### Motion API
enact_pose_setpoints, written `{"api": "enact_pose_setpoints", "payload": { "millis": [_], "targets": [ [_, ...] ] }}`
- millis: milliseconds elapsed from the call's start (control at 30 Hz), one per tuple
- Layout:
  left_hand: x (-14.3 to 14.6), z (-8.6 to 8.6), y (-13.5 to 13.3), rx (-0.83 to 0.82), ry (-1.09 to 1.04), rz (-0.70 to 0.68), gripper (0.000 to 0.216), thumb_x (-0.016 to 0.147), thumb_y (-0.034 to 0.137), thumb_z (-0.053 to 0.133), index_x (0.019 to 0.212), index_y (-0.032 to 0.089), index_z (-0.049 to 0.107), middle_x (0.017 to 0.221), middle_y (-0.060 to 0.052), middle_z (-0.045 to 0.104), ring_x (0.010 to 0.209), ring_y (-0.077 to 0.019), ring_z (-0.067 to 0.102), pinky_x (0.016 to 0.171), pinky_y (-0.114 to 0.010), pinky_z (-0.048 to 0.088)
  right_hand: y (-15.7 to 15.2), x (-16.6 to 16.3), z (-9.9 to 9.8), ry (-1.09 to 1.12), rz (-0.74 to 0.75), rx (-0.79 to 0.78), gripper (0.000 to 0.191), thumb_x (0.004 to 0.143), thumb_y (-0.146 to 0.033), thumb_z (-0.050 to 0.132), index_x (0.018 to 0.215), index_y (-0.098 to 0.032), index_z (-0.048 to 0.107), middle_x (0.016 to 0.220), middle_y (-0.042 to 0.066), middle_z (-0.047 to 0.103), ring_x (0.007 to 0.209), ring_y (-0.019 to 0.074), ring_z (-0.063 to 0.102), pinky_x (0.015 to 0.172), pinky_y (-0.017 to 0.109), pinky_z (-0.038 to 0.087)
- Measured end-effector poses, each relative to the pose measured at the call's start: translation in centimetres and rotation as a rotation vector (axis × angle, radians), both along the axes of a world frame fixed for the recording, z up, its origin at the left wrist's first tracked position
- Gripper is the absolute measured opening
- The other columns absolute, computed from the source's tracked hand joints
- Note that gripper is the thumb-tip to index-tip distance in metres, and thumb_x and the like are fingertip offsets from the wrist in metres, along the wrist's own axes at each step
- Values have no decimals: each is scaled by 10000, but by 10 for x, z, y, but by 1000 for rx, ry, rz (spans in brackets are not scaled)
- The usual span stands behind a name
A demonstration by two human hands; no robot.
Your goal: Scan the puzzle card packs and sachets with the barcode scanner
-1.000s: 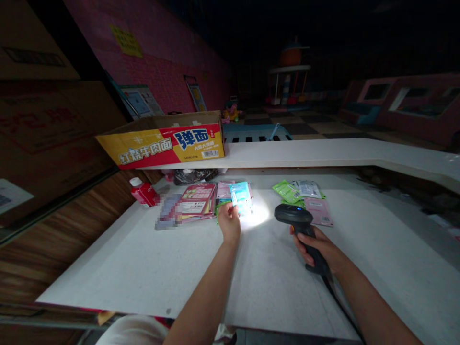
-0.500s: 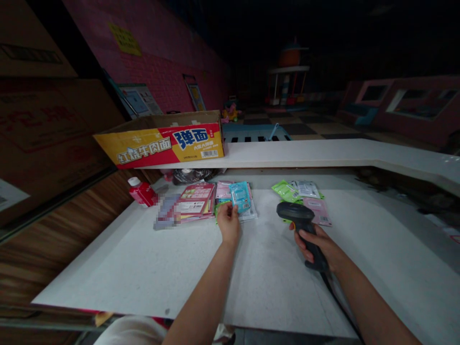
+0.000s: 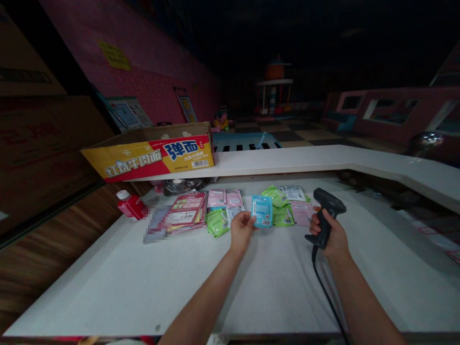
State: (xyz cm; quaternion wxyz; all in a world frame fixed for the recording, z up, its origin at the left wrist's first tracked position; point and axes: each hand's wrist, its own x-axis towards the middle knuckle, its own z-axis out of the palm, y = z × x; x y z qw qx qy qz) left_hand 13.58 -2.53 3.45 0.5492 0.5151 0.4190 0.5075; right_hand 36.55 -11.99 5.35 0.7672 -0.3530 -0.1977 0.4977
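Pinched by its lower left edge, a blue packet [image 3: 262, 211] with a printed barcode is held up in my left hand [image 3: 243, 232]. My right hand [image 3: 331, 233] grips the handle of a black barcode scanner [image 3: 328, 203], whose cable trails down toward me. To the left of the blue packet lies a group of pink, white and green packets [image 3: 218, 223]. Behind and right of it is another group, with green packets [image 3: 283, 215], a white one [image 3: 293, 193] and a pink one [image 3: 302, 212].
Flat red packs [image 3: 187, 211] lie on the white counter [image 3: 187, 282] at the left, near a red bottle with a white cap [image 3: 131, 205]. A yellow and red carton [image 3: 151, 155] stands on the raised ledge [image 3: 273, 163]. Stacked boxes [image 3: 43, 143] flank the left side.
My left hand has lifted the blue packet off the left group and carried it right. My right hand has moved the scanner right and turned it. The view has shifted slightly.
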Motion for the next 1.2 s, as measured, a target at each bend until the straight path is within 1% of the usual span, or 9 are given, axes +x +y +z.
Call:
{"api": "enact_pose_setpoints", "payload": {
  "millis": [67, 200, 333, 433, 600, 700, 900, 1033, 1200],
  "targets": [
    [21, 3, -5, -143, -51, -64, 289, 619, 369, 782, 722, 163, 608, 656, -2, 643, 570, -128, 613, 563, -280, 555, 1, 2, -1, -1, -11, 3, 356, 662, -417, 822, 888, -213, 638, 581, -61, 497, 427, 66, 416, 374, 176, 367],
    [54, 6, -11, -379, -187, -59, 235, 591, 219, 808, 638, 144, 590, 618, 2, 623, 564, -110, 615, 601, -278, 577, 4, 2, -4, -24, -8, -5, 360, 669, -449, 811, 878, -232, 614, 580, -65, 492, 419, 70, 420, 372, 187, 377],
    [70, 4, -11, -447, -214, -69, 223, 581, 138, 803, 633, 139, 586, 639, -11, 639, 584, -112, 625, 652, -288, 584, 5, 1, -4, -7, -3, -7, 345, 676, -447, 806, 870, -233, 617, 581, -62, 498, 419, 74, 432, 371, 192, 374],
    [72, 1, -7, -330, -13, -107, 209, 581, 116, 781, 712, 147, 621, 658, -11, 663, 604, -144, 642, 635, -293, 555, 5, -1, -2, 36, -4, -5, 341, 668, -428, 813, 870, -222, 630, 580, -61, 504, 422, 66, 427, 371, 178, 363],
    [66, 1, 4, 236, 678, -83, 60, 655, 146, 694, 632, 174, 646, 631, -27, 647, 699, -207, 644, 681, -306, 474, 3, -2, 3, 93, -13, 1, 339, 672, -410, 816, 878, -206, 641, 581, -59, 512, 435, 61, 417, 376, 159, 362],
    [65, 0, 14, 414, 857, -8, 96, 764, 204, 622, 718, 179, 702, 770, -96, 699, 848, -252, 655, 787, -350, 469, 4, -3, 4, 114, -15, 1, 327, 671, -399, 816, 871, -202, 648, 575, -56, 513, 434, 69, 413, 368, 165, 367],
    [83, -1, 48, 351, 884, -22, 281, 853, 174, 554, 1095, 167, 697, 1134, -133, 713, 1050, -244, 662, 954, -365, 463, 5, -4, 4, 129, -27, -7, 332, 653, -394, 827, 851, -191, 654, 563, -58, 526, 417, 58, 422, 367, 158, 365],
    [96, 2, 66, 306, 929, -68, 332, 904, 192, 486, 1184, 146, 660, 1265, -128, 661, 1185, -220, 604, 1039, -332, 420, 7, -4, 5, 164, -31, -3, 359, 631, -387, 842, 858, -175, 663, 547, -59, 529, 409, 51, 420, 361, 147, 351],
    [106, 4, 83, 341, 908, -62, 362, 890, 173, 484, 1213, 131, 643, 1287, -137, 645, 1210, -225, 590, 1064, -342, 416, 7, -6, 5, 175, -25, 0, 313, 665, -369, 825, 853, -176, 668, 554, -52, 545, 414, 54, 428, 365, 147, 361]
  ]
}}
